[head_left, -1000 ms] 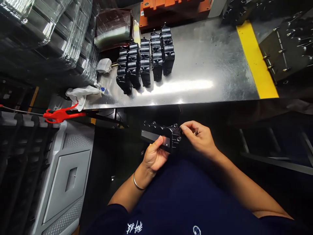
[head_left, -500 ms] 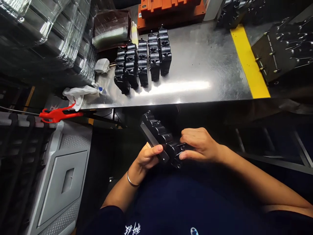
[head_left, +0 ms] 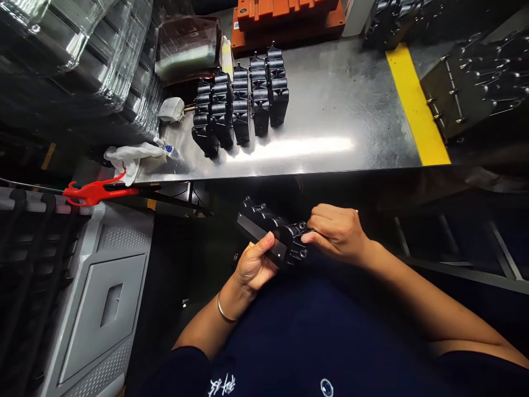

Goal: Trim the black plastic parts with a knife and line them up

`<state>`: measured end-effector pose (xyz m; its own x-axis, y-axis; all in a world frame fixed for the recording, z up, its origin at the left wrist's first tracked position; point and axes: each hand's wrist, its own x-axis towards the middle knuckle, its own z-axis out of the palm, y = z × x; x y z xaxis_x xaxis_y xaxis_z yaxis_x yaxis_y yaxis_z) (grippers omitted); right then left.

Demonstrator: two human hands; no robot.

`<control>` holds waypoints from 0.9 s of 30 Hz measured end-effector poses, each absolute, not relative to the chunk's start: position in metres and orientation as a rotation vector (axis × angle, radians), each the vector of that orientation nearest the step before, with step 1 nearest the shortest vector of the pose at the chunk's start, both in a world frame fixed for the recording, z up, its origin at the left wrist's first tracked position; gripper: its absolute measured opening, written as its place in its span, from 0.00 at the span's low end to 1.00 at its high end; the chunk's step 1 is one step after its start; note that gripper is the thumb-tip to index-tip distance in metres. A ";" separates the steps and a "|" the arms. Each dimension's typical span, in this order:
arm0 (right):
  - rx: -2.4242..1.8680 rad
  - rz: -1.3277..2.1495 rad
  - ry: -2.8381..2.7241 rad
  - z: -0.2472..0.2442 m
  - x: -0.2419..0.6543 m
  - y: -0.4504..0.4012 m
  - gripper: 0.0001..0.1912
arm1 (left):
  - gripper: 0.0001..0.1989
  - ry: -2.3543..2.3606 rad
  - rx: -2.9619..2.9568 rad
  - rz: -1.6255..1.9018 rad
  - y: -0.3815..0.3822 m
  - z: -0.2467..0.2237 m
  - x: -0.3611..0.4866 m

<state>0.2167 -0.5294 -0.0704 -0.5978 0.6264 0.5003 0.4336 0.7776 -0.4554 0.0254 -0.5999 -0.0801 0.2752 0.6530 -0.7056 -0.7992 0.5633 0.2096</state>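
Observation:
A black moulded plastic part, with rounded humps, a flat plate side and small ring-ended lugs, is tilted in front of my body, below the table edge. My left hand is closed around its lower side, the thumb lying on the flat plate. At the lugged right end, my right hand is closed in a pinch. Something thin and dark shows at its fingertips; I cannot tell whether it belongs to the part. Several similar black parts stand in a row on the metal table.
An orange block is at the table's back. Wrapped stacked trays rise at left. A red air gun hangs near a white cloth and a grey crate. Yellow tape runs beside more black parts at right.
The black part has turned slightly, its lugged end rising toward the table. My right hand has moved up a little and its fingers are curled tighter. My left hand still grips the part.

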 end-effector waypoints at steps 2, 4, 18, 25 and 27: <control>-0.793 0.481 -2.286 -0.067 0.222 -0.525 0.23 | 0.03 0.847 -0.314 0.959 -0.598 -0.075 0.026; -0.805 0.547 -2.294 -0.063 0.227 -0.519 0.19 | 0.06 0.835 -0.377 0.920 -0.596 -0.069 0.026; -0.431 0.559 -2.586 -0.051 0.240 -0.488 0.17 | 0.18 0.814 -0.642 0.866 -0.594 -0.052 0.034; -0.416 0.918 -2.634 -0.050 0.250 -0.490 0.19 | 0.12 0.755 -0.591 0.790 -0.600 -0.062 0.035; -0.422 1.060 -2.615 -0.050 0.252 -0.492 0.20 | 0.12 0.723 -0.565 0.785 -0.603 -0.065 0.035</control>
<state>0.2516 -0.4921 -0.0499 -0.9157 0.3714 0.1535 0.1597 0.6869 -0.7090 0.0354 -0.6026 -0.0655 0.4963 0.4270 -0.7559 -0.7884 0.5861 -0.1866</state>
